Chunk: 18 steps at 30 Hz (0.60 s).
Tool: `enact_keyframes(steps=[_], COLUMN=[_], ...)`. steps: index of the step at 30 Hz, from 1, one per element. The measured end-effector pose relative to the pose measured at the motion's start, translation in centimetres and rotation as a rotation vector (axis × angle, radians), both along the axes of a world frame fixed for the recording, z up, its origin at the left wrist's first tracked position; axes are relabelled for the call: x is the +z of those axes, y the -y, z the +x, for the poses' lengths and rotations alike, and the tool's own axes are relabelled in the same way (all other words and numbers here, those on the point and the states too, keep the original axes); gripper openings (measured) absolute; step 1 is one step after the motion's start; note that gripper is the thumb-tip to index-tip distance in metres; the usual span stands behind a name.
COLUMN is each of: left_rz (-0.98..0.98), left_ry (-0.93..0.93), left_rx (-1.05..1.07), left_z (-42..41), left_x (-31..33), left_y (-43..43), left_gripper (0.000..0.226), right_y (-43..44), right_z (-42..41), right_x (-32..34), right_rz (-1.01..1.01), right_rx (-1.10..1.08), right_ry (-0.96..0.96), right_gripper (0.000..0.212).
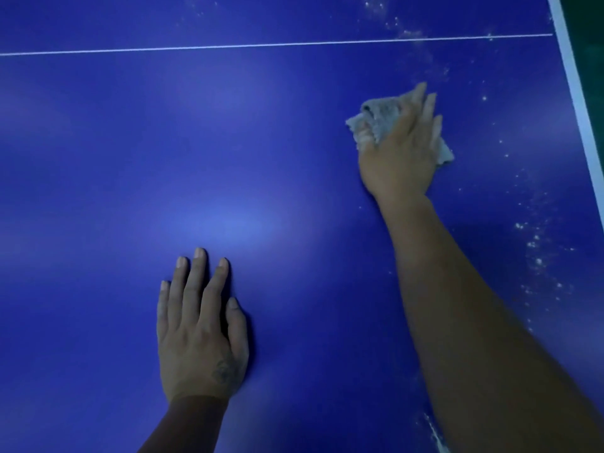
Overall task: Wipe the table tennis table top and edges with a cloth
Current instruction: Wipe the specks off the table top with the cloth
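The blue table tennis table top [245, 142] fills the view. My right hand [403, 148] presses a crumpled grey-white cloth [376, 120] flat onto the surface at the upper right, fingers stretched over it and the thumb tucked into its folds. The cloth sticks out on both sides of that hand. My left hand [199, 325] lies flat on the table at the lower middle, fingers straight and slightly spread, holding nothing.
A thin white centre line [261, 45] crosses the top of the table. The white edge stripe [578, 103] runs down the right side, with dark green floor beyond it. White dust specks [536, 246] are scattered along the right part of the surface.
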<state>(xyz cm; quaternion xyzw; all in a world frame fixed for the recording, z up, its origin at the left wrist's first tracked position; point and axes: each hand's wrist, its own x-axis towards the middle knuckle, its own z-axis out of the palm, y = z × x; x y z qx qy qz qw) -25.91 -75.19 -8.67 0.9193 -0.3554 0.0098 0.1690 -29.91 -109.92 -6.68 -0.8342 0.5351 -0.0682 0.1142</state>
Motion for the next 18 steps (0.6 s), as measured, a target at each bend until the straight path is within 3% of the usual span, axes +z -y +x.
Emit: enact_keyframes(steps=[2,5,7,14,16,18], left_rz=[0.006,0.009,0.007,0.013,0.013,0.017], left_ry=[0.002,0.011,0.012,0.018,0.019,0.018], left_rx=[0.004,-0.001,-0.002,-0.002,-0.008,-0.013], left_z=[0.1,0.1,0.1,0.1,0.1,0.2], left_x=[0.0,-0.1,-0.1,-0.2,-0.3,-0.3], left_y=[0.0,-0.1,-0.1,-0.1,-0.3,-0.3], left_gripper=[0.055,0.055,0.055,0.056,0.056,0.056], right_y=[-2.6,-8.8,-9.3,-5.9,-7.3,-9.6], right_z=[1.2,1.6,0.6,2.6,5.9,8.7], right_x=[-0.1,-1.0,-1.4,-0.1,0.2,0.3], right_rz=[-0.015,-0.090,-0.125,-0.023,0.004,-0.012], right_rx=[0.086,0.493,0.591,-0.092,-0.074,0.141], right_ry=[-0.057,-0.089,-0.069,-0.154,-0.116,-0.094], right_gripper=[0.089,0.086,0.085,0.084,0.087,0.088])
